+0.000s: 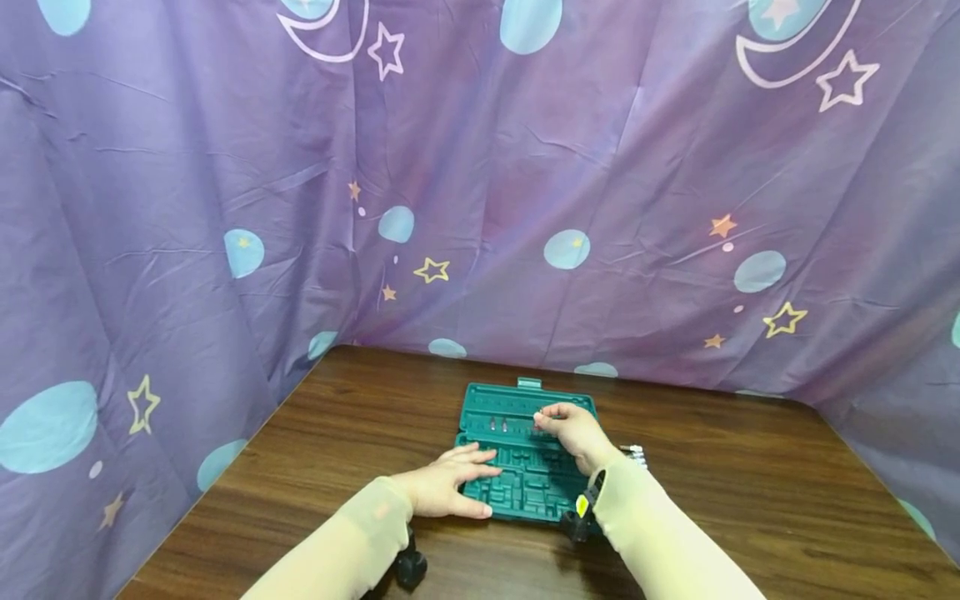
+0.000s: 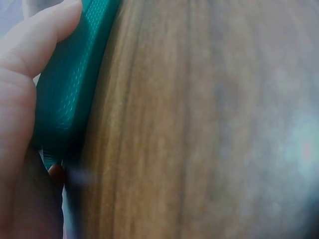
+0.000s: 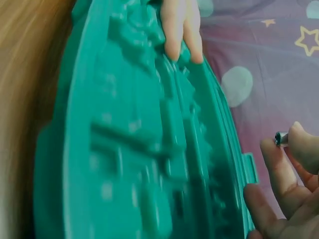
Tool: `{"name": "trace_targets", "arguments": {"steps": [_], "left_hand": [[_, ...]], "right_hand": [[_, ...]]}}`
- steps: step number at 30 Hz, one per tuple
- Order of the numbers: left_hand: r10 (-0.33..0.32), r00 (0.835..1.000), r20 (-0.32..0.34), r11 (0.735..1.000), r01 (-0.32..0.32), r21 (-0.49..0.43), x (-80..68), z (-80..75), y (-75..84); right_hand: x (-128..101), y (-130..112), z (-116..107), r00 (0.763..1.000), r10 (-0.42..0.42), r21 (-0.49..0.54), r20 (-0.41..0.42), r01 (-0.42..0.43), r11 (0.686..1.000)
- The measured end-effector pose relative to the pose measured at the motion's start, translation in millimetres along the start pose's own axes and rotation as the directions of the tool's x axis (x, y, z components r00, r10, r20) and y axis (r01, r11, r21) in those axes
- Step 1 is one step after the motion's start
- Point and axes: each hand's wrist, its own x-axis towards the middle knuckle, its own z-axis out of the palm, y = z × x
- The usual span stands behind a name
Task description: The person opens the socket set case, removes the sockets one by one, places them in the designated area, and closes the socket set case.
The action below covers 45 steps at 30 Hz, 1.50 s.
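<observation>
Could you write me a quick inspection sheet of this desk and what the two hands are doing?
Surface: brown wooden table, wood grain visible.
Job's things: open green plastic moulded tool case, lying flat; small metal bit between right fingertips.
Clutter: a few silver metal pieces beside the case, behind the right wrist.
Hands: left hand rests on the case's left edge, fingers straight; right hand pinches the bit over the case's far half.
Cables: nothing seen.
Surroundings: purple cloth backdrop with stars, moons and pale blue dots.
</observation>
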Motion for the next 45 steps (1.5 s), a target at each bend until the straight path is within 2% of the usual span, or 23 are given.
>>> {"name": "trace_targets", "arguments": {"steps": [7,14,20,25,30,34,45], "left_hand": [[0.004,1.000,-0.006,1.000,-0.004,0.005,1.1,0.3,-0.2],[0.014,1.000,-0.008,1.000,-0.014,0.010,0.4,1.4,-1.2],[0.015,1.000,-0.012,1.000,-0.015,0.007,0.7,2.9,-1.8],[0.027,1.000,-0.009,1.000,-0.027,0.015,1.1,4.0,-3.7],[0.026,1.000,-0.008,0.999,-0.026,0.019,1.4,3.1,-2.8],[0.016,1.000,-0.005,1.000,-0.016,0.011,1.7,2.8,-1.3],[0.013,1.000,-0.006,1.000,-0.013,0.006,1.0,1.5,0.8]], "right_hand": [[-11,1,-29,1.000,-0.024,-0.095,0.008,0.025,0.995],[-22,10,-61,0.996,-0.084,-0.181,0.017,0.086,0.980],[-34,21,-84,0.996,-0.086,-0.216,-0.006,0.083,0.973],[-45,32,-100,0.992,-0.120,-0.309,-0.028,0.106,0.945],[-55,44,-112,0.990,-0.142,-0.373,-0.015,0.126,0.919],[-62,53,-118,0.989,-0.145,-0.385,0.007,0.136,0.913],[-79,68,-128,0.995,-0.072,-0.337,0.063,0.089,0.937]]}}
